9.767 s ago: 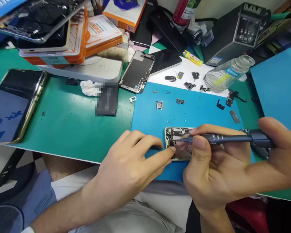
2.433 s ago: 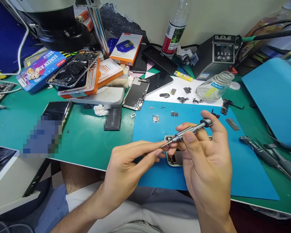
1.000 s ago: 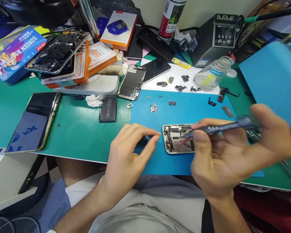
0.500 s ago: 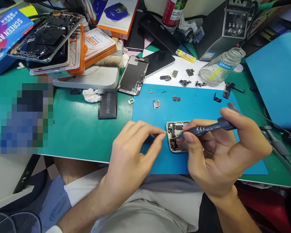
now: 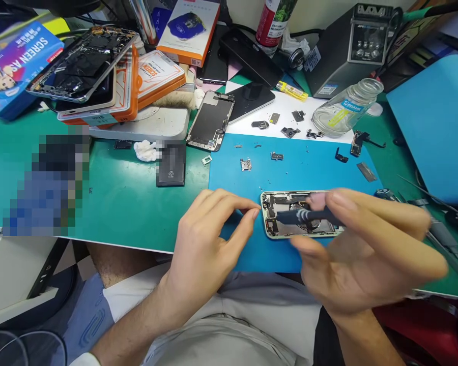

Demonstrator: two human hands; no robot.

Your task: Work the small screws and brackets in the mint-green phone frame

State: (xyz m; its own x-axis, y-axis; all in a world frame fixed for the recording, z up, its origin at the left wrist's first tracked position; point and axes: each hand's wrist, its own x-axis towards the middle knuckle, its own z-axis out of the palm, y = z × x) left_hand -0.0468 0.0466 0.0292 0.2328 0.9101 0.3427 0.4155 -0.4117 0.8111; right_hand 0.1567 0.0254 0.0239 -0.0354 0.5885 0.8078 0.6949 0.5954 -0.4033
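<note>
An opened phone housing [image 5: 282,235] lies sideways on the blue mat, its inner parts showing. My right hand [image 5: 370,249] is over its right part and holds a dark screwdriver [image 5: 309,216] between the fingers, with the thumb off the shaft. The screwdriver lies nearly flat above the housing, its tip toward the left end; whether it touches anything I cannot tell. My left hand [image 5: 209,244] is closed in a pinch of thumb and forefinger at the housing's left edge. Anything between those fingertips is too small to make out.
Small metal parts [image 5: 246,164] and screws lie on the blue mat [image 5: 229,183] beyond the housing. A black battery [image 5: 171,165] and a phone screen [image 5: 211,121] are to the left. A glass jar [image 5: 341,109] stands at the back right. Stacked boxes [image 5: 160,76] fill the back left.
My right hand has opened its thumb away from the screwdriver and shifted right; the screwdriver has tipped flatter. More of the housing shows. My left hand stays in nearly the same pinch.
</note>
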